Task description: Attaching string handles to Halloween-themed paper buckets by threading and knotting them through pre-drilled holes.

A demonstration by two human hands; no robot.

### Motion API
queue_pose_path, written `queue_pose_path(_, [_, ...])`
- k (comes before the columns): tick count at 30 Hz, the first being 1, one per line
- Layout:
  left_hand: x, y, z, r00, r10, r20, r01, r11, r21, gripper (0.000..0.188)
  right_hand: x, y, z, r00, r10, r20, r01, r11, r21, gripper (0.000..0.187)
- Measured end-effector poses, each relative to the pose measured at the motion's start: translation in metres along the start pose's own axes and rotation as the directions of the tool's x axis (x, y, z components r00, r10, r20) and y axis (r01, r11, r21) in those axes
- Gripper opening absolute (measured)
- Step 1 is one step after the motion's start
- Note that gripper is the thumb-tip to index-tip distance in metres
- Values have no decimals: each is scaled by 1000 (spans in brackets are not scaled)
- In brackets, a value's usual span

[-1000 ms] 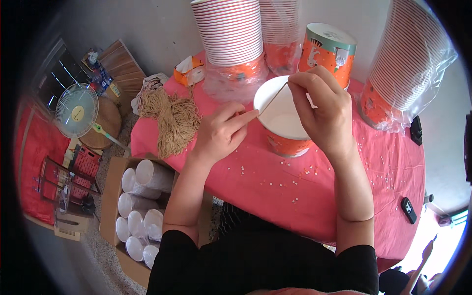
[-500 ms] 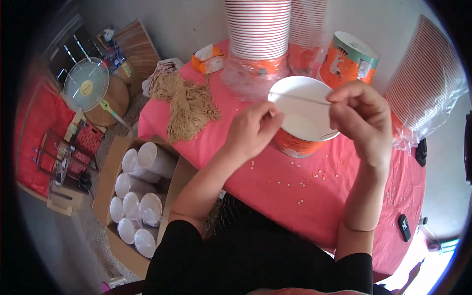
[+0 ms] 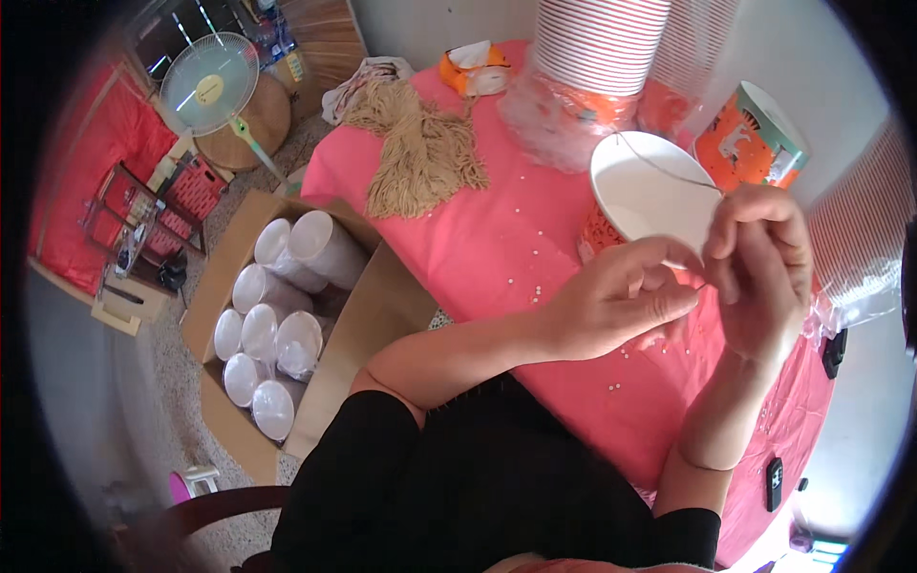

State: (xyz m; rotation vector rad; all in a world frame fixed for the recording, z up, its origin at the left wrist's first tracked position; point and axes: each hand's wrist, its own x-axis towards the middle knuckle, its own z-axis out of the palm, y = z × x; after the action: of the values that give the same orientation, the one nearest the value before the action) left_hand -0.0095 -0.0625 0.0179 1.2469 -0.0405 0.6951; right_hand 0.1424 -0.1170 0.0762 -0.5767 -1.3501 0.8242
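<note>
Thin cord (image 3: 673,176), seen as a loose arc across the mouth of an open paper bucket (image 3: 616,191) and meeting the right hand (image 3: 764,263) at its upper fingers. The right hand is raised beside the bucket, its fingers curled together and clamped on the cord. The left hand (image 3: 621,298) is in front of the bucket, with thumb and forefinger directed toward the right hand; a short, thin strand shows at the thumb tip, but whether the left fingers are clamped on it cannot be told. The bucket, white inside and orange outside, stands on a table covered with a pink cloth (image 3: 449,258). Small pale specks (image 3: 538,291) are scattered on the cloth. Toward the table's left end lies a bundle of tan cords (image 3: 415,158), with an orange-and-white packet (image 3: 475,69) near it. Behind the open bucket are a tall stack of buckets (image 3: 600,43), with plastic film about its base, and an orange-and-green bucket (image 3: 750,143). To the left of the table, a cardboard box (image 3: 373,315) holds nested white cups (image 3: 298,344); a fan (image 3: 210,91) stands beyond it.
</note>
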Motion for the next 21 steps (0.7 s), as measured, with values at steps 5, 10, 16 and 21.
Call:
queue_pose_path(5, [-15,-7,-24,992,-58,-112,81,974,211,17,8,-6,-34,988,-131,-80,127,991,-45,22])
queue_pose_path(10, [-25,-6,-35,996,-58,-66,77,941,329,16,13,2,-39,972,-176,-153,150,974,-170,22])
queue_pose_path(16, [-21,-3,-42,967,113,-227,46,804,593,12,15,14,-49,970,-228,-82,12,382,-924,17])
queue_pose_path(21, [-21,-2,-47,941,178,-287,40,785,618,11,12,4,-20,987,-113,-111,-50,444,-895,34])
